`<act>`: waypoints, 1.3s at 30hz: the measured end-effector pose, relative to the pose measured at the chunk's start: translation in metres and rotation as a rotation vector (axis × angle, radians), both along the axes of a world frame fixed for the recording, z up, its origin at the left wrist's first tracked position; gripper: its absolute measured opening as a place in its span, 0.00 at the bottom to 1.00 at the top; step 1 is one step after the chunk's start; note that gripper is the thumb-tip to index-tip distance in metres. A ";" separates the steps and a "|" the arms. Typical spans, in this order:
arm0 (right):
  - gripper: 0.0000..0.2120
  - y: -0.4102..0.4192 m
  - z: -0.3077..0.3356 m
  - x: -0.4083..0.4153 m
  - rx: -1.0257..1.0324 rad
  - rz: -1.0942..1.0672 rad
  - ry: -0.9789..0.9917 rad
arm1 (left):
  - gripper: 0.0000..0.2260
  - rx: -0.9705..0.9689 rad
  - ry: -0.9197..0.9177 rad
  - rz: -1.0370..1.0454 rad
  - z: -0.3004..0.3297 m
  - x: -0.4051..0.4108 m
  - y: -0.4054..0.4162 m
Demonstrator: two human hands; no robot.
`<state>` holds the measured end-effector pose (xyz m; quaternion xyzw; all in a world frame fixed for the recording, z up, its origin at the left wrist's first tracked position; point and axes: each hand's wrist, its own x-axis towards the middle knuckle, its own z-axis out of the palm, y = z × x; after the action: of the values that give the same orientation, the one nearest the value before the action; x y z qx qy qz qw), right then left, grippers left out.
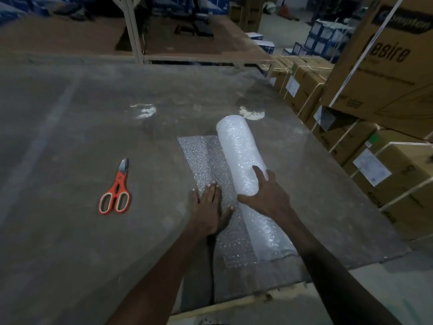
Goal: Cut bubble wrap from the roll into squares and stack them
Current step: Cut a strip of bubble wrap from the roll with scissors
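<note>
A white roll of bubble wrap [241, 151] lies on the grey table [70, 127], running from near the front edge toward the far right. A strip of unrolled wrap [201, 158] lies flat to its left. My left hand [208, 207] presses flat on that sheet with straight fingers. My right hand [269, 193] rests on top of the roll with fingers spread over its curve. Orange-handled scissors [116, 191] lie closed on the table, well to the left of both hands.
Stacked, strapped cardboard boxes [379, 95] stand close along the table's right side. A second wooden table [192, 45] and a pale post [133, 31] lie beyond the far edge. The table's front edge [234, 303] is near my arms.
</note>
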<state>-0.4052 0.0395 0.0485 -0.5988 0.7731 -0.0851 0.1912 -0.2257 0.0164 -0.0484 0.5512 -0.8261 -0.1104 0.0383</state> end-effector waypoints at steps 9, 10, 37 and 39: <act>0.54 -0.016 0.007 0.017 0.010 0.000 -0.195 | 0.42 -0.074 -0.058 0.006 -0.002 0.053 -0.002; 0.54 -0.016 0.006 0.023 0.010 0.000 -0.225 | 0.42 -0.073 -0.050 0.008 -0.003 0.066 -0.004; 0.43 0.002 0.009 0.098 -0.065 -0.009 0.130 | 0.37 0.035 0.031 -0.033 -0.007 0.138 -0.019; 0.43 0.001 0.012 0.095 -0.044 -0.017 0.151 | 0.38 0.032 0.029 -0.027 -0.008 0.140 -0.017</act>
<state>-0.3099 0.0408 0.0610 -0.6009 0.7883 -0.0586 0.1184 -0.0862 -0.0009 -0.0563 0.5389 -0.8310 -0.1320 0.0399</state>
